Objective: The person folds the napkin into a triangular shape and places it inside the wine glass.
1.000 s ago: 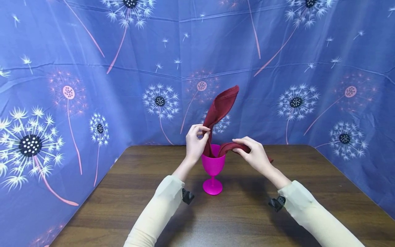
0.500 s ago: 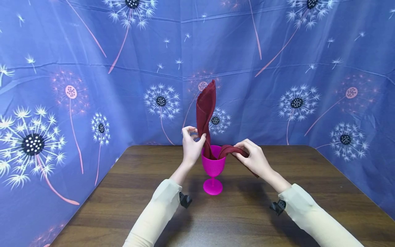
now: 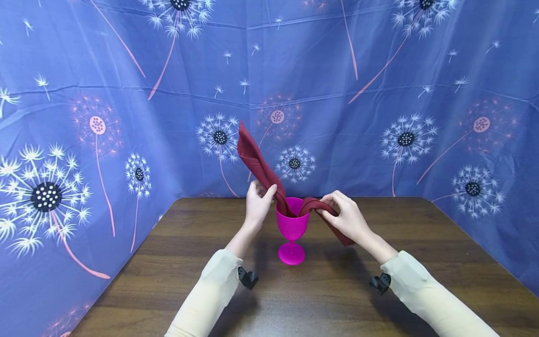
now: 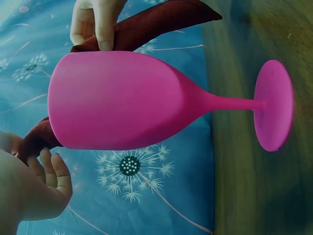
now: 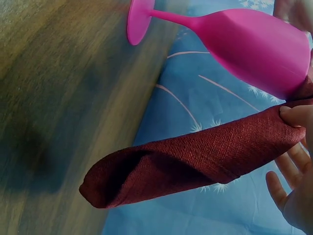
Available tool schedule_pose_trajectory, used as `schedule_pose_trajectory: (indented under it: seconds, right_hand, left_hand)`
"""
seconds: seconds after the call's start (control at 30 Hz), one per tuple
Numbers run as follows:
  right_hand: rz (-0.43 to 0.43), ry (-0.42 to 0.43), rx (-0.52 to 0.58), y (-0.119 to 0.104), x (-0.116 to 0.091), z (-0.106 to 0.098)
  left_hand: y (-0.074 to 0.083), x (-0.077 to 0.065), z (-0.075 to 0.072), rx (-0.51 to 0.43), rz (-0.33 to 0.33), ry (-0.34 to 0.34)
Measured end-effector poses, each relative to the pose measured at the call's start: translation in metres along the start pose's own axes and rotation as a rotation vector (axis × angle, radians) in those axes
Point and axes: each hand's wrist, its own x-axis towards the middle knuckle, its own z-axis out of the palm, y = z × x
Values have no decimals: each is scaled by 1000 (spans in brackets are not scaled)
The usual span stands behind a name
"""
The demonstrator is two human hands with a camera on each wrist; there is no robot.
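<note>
A bright pink goblet [image 3: 292,227] stands upright on the table. A dark red cloth napkin [image 3: 254,157], rolled lengthwise, has its middle down in the bowl. One end slants up and left past the rim; the other bends over the right rim and hangs down. My left hand [image 3: 257,208] pinches the left part between thumb and fingers, just above the rim. On the right, my right hand [image 3: 348,216] holds the drooping part between thumb and fingertips. In the right wrist view, the open rolled end of the napkin [image 5: 195,156] hangs below the thumb.
The brown wood-grain table [image 3: 177,290] carries the goblet near its middle. Behind and at both sides hangs a blue cloth [image 3: 337,56] with a dandelion print. A small black camera [image 3: 247,277] sits on each wrist.
The napkin's upper end has swung from leaning right, through upright, to leaning left, and my left hand has shifted left and down. On the right, the napkin's end has dropped from sideways to hanging.
</note>
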Motion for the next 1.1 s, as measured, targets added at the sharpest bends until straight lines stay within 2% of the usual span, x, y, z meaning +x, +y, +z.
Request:
schedule_pose_trajectory:
  seconds: [0.1,0.3,0.43,0.6,0.73,0.97,1.1]
  right_hand:
    - [1,-5,-9,0,0,0]
    - [0,-8,-16,0,1,0]
    - [-12,1,-17,1,0,1]
    - [-9,10,-17,1,1,2]
    - [-2,7,-16,0,0,2]
    - [4,14,-4,1,0,3]
    - [11,13,8,1,-1,3]
  left_hand:
    - [-14,5,-3,-7,-38,-16]
    - [-14,1,-6,-7,-154,-44]
    - [-17,-4,-8,12,-193,-71]
    - [-22,-11,-11,78,-207,-99]
    - [-28,-15,-14,125,-216,-155]
    - [-37,-23,-19,189,-211,-309]
    - [-38,-28,-23,251,-186,-400]
